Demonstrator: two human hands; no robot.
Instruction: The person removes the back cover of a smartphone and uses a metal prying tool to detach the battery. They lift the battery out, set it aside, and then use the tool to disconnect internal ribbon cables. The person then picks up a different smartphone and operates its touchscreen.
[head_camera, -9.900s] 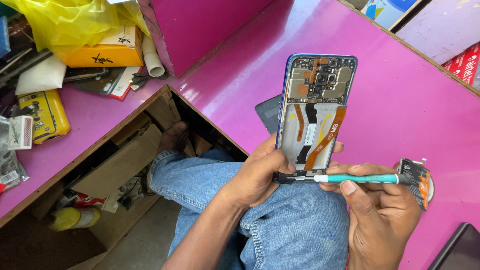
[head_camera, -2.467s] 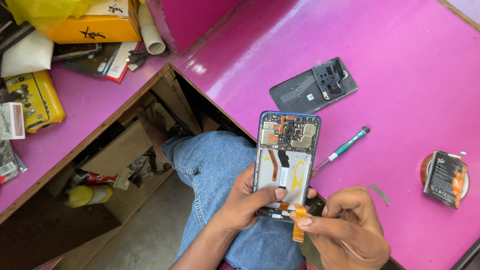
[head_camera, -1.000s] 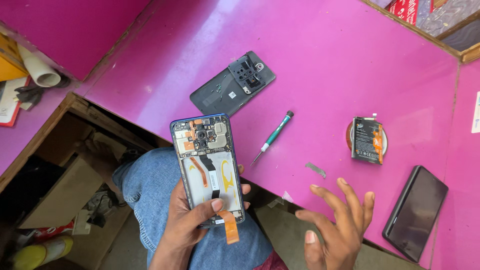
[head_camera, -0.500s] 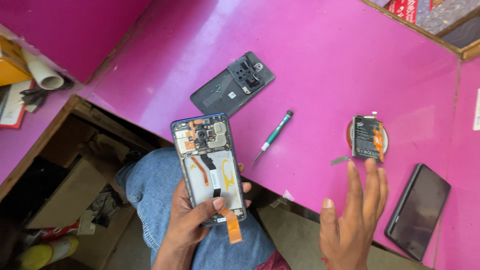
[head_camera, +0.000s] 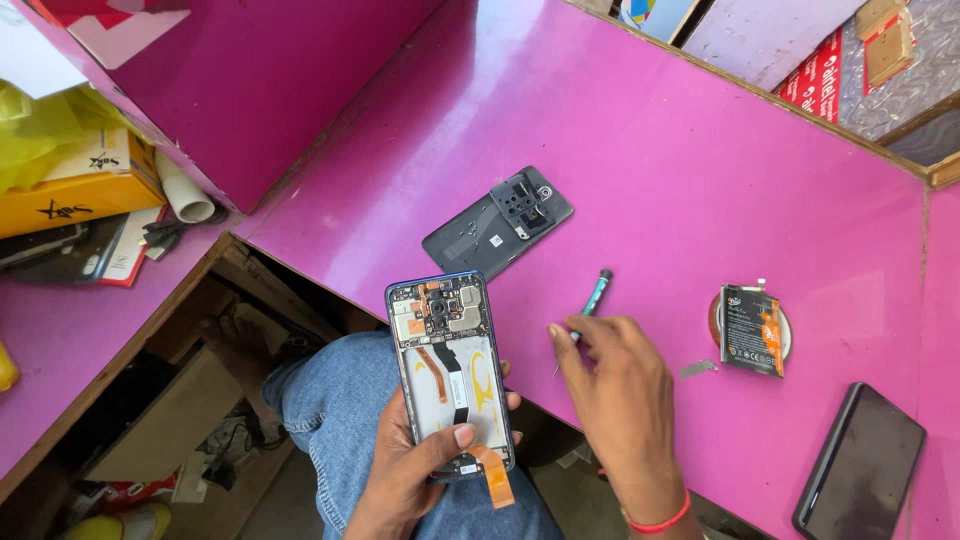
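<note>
The right hand (head_camera: 618, 400) covers the lower shaft and tip of the screwdriver (head_camera: 596, 293), so its contact with the desk (head_camera: 700, 180) cannot be seen. The left hand (head_camera: 415, 470) hides the opened phone's (head_camera: 450, 370) lower back. The dark phone (head_camera: 862, 462) near the desk's right edge is cut off below.

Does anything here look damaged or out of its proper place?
Yes. An orange flex ribbon hangs loose past the bottom edge of the opened phone held in the left hand. The battery lies apart on the pink table.
</note>
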